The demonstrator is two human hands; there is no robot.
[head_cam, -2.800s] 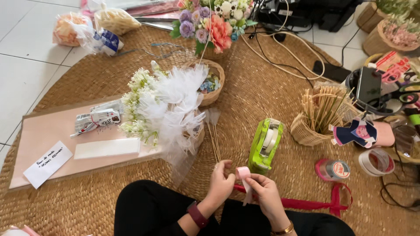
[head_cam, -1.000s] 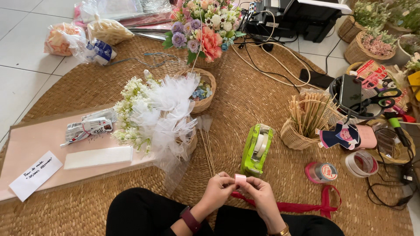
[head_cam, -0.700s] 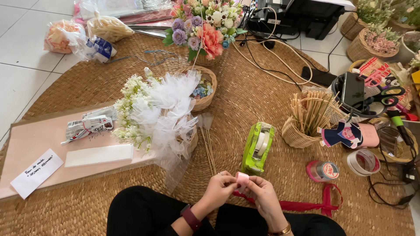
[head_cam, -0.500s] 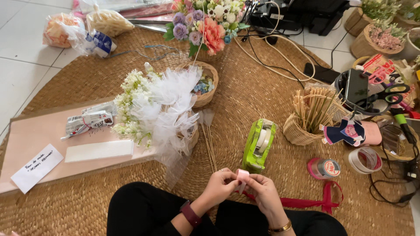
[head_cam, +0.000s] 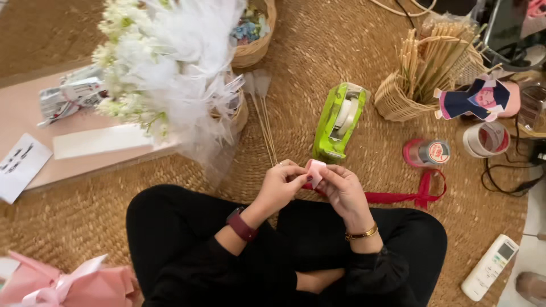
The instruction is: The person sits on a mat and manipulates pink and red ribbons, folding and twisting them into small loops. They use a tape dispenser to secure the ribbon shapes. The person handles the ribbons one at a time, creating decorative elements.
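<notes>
Hands: left hand [head_cam: 282, 185] and right hand [head_cam: 341, 190] meet in front of the person's lap. Both are curled tight, and their fingertips pinch one small pink piece [head_cam: 314, 170] between them.
Mat: the big woven mat [head_cam: 318, 74] lies under everything, all around the hands.
Flowers: a white bunch wrapped in net [head_cam: 170, 68] stands up and to the left of the left hand, well apart from it.
Board: a pink board [head_cam: 23, 119] lies far to the left, past the flowers.
Stick basket: a basket of thin sticks [head_cam: 421, 74] sits up and to the right of the right hand.
Tape holder: the green tape holder [head_cam: 336, 122] lies just above the hands, near them.
Ribbon: a red ribbon [head_cam: 406, 196] runs out to the right from under the right hand.
Remote: a white remote [head_cam: 489, 267] lies low and far to the right.
Pink piece: it sits up between the two thumbs, over the knees.
Doing it well: I think small, slow pinches work best, with both thumbs close to the edge so the piece stays flat and does not slip.
What changed: the hands were pinching the pink piece half a second ago too, in the same spot. The view is now much closer and lower, so the far flowers and cables are gone.
</notes>
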